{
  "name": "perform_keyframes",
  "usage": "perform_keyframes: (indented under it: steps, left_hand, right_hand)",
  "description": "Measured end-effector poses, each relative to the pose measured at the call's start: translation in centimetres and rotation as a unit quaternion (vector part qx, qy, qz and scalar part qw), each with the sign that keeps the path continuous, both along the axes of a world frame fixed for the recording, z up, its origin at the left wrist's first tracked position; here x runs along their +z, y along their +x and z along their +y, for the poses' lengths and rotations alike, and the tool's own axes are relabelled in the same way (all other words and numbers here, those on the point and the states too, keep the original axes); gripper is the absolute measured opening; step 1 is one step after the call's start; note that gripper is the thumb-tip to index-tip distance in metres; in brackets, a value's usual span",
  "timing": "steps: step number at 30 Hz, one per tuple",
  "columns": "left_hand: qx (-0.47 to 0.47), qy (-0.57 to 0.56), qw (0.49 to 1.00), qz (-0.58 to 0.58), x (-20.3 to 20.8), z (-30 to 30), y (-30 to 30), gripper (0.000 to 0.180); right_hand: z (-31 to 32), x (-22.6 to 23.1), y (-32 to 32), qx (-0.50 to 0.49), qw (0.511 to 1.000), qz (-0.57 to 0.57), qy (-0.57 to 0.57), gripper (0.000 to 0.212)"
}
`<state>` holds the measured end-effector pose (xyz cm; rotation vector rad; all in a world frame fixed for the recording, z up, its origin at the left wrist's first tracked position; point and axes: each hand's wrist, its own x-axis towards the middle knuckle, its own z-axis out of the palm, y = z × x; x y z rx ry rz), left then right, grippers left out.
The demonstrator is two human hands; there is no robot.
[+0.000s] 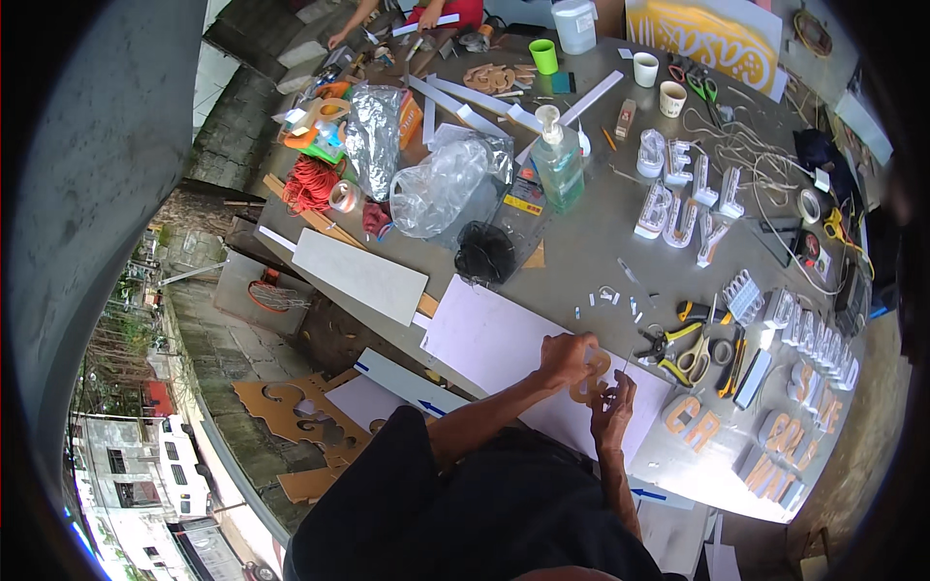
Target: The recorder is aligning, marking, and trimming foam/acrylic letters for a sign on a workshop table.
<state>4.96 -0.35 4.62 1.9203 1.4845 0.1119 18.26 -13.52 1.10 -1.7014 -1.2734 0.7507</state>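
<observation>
Just in front of my body, a brown cut-out letter is held over a large white sheet. My left hand has its fingers closed on the upper part of the letter. On the other side, my right hand is closed in a pinch at the letter's right edge. A thin, pointed sliver rises by its fingertips; its kind is too small to tell. Several small white pieces and a slim craft knife lie beyond the sheet.
To the right lie yellow-handled scissors, yellow-black pliers, cutters and tape. White built-up letters and brown cut-outs stand farther right. A pump bottle, plastic bags and red cord occupy the far side. Another person's hand works there.
</observation>
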Motion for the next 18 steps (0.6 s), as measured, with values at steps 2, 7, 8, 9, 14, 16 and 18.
perform_keyframes:
  steps: [2,7,8,9,14,16,18]
  left_hand:
    - [0.024,-0.003,0.999,-0.026,-0.7,0.7,0.1,0.049]
    - [-0.022,-0.035,0.996,-0.073,-1.7,2.7,-0.4,0.057]
    - [-0.024,-0.033,0.996,-0.074,-1.5,3.1,-0.3,0.057]
    - [-0.050,-0.056,0.995,-0.067,-1.3,3.6,-0.4,0.056]
    - [-0.096,-0.073,0.988,-0.097,-2.4,4.8,-1.0,0.052]
    - [-0.118,-0.096,0.984,-0.089,-2.5,5.2,-1.1,0.071]
    - [-0.131,-0.097,0.983,-0.090,-2.6,5.1,-1.4,0.065]
  right_hand:
    - [0.3,-0.1,0.0,-0.006,1.000,0.019,0.000,0.057]
    - [0.6,-0.6,0.4,0.009,1.000,0.004,0.015,0.057]
    - [0.7,-0.6,0.6,0.006,1.000,0.010,0.013,0.056]
    - [0.8,-0.6,0.7,0.002,1.000,0.016,0.010,0.055]
    - [1.0,-0.4,0.4,-0.002,1.000,0.007,0.004,0.054]
    - [1.2,-0.7,0.4,0.000,1.000,-0.004,-0.004,0.054]
    - [1.3,-0.4,0.0,-0.007,1.000,-0.001,-0.011,0.054]
